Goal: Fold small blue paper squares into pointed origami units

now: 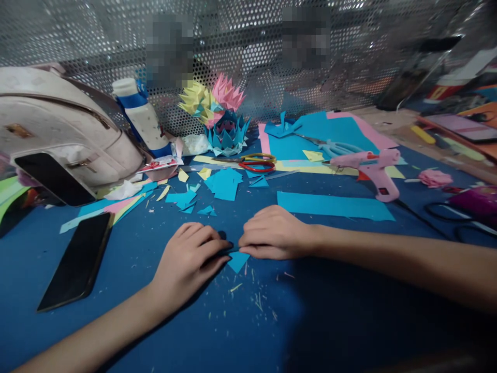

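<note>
A small piece of blue paper (pixel 238 261) lies at the middle of the blue table, its pointed part showing below my fingertips. My left hand (pixel 192 255) pinches its left side, thumb below and fingers above. From the right, my right hand (pixel 274 233) presses its closed fingers on the paper's other side, close to the left fingertips. The paper's upper part is hidden under both hands. Beyond them lie a stack of blue paper squares (pixel 225 184) and a long blue strip (pixel 334 205).
Paper flowers (pixel 227 132) stand at the back, near red and yellow scissors (pixel 258 162). A pink glue gun (pixel 373 168) with a cord lies at right. Phones (pixel 77 261), a white backpack (pixel 66 129) and a bottle (pixel 143 119) are at left. Paper scraps dot the table.
</note>
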Motion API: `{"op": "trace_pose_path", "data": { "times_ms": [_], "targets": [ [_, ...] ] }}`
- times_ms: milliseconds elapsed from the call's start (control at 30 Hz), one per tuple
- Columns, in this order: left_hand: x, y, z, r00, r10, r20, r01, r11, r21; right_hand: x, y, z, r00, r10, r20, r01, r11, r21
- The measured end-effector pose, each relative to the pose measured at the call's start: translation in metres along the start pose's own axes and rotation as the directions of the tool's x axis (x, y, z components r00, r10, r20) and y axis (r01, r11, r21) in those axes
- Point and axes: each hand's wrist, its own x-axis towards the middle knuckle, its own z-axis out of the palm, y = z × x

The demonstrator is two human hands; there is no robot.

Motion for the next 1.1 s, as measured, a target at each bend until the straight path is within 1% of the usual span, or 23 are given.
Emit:
{"op": "trace_pose_path", "data": {
  "times_ms": [100, 167, 267, 367, 467, 533, 633, 700, 767, 867, 967, 1100],
  "targets": [
    [0.0, 0.003, -0.002, 0.994, -0.107, -0.026, 0.1, 0.979, -0.179, -0.001, 0.002, 0.002, 0.995, 0.095, 0.008, -0.096, 0.988, 0.122],
    [0.0, 0.005, -0.003, 0.982, -0.183, -0.056, 0.162, 0.95, -0.266, -0.001, 0.004, 0.001, 0.99, 0.137, 0.036, -0.141, 0.969, 0.204],
    [0.0, 0.009, -0.003, 0.957, -0.282, -0.071, 0.241, 0.905, -0.351, 0.001, 0.004, -0.001, 0.99, 0.097, 0.102, -0.122, 0.955, 0.272],
    [0.002, 0.012, -0.004, 0.937, -0.34, -0.08, 0.278, 0.865, -0.417, 0.003, 0.003, -0.004, 0.988, 0.052, 0.145, -0.095, 0.946, 0.309],
    [0.004, 0.016, -0.006, 0.92, -0.38, -0.092, 0.298, 0.835, -0.463, 0.005, 0.0, -0.005, 0.986, 0.069, 0.153, -0.12, 0.928, 0.354],
    [0.004, 0.017, -0.006, 0.918, -0.393, -0.049, 0.317, 0.804, -0.503, 0.006, -0.001, -0.005, 0.979, 0.112, 0.169, -0.17, 0.909, 0.381],
    [0.003, 0.016, -0.003, 0.927, -0.371, 0.053, 0.337, 0.764, -0.551, 0.008, -0.004, -0.005, 0.959, 0.191, 0.209, -0.265, 0.867, 0.423],
    [0.002, 0.013, 0.0, 0.935, -0.346, 0.073, 0.33, 0.779, -0.533, 0.009, -0.004, -0.004, 0.949, 0.223, 0.224, -0.301, 0.855, 0.422],
    [-0.001, 0.009, 0.003, 0.943, -0.325, 0.069, 0.317, 0.819, -0.478, 0.009, -0.003, -0.002, 0.949, 0.224, 0.223, -0.297, 0.873, 0.388],
    [-0.003, 0.004, 0.005, 0.945, -0.312, 0.097, 0.324, 0.862, -0.39, 0.008, -0.001, 0.0, 0.96, 0.193, 0.204, -0.252, 0.91, 0.328],
    [-0.003, 0.003, 0.003, 0.951, -0.289, 0.113, 0.31, 0.888, -0.34, 0.007, 0.001, 0.0, 0.978, 0.121, 0.169, -0.164, 0.948, 0.272],
    [-0.006, 0.006, -0.003, 0.985, -0.148, 0.086, 0.168, 0.935, -0.311, 0.004, 0.002, -0.002, 0.993, -0.035, 0.117, 0.012, 0.982, 0.188]
  ]
}}
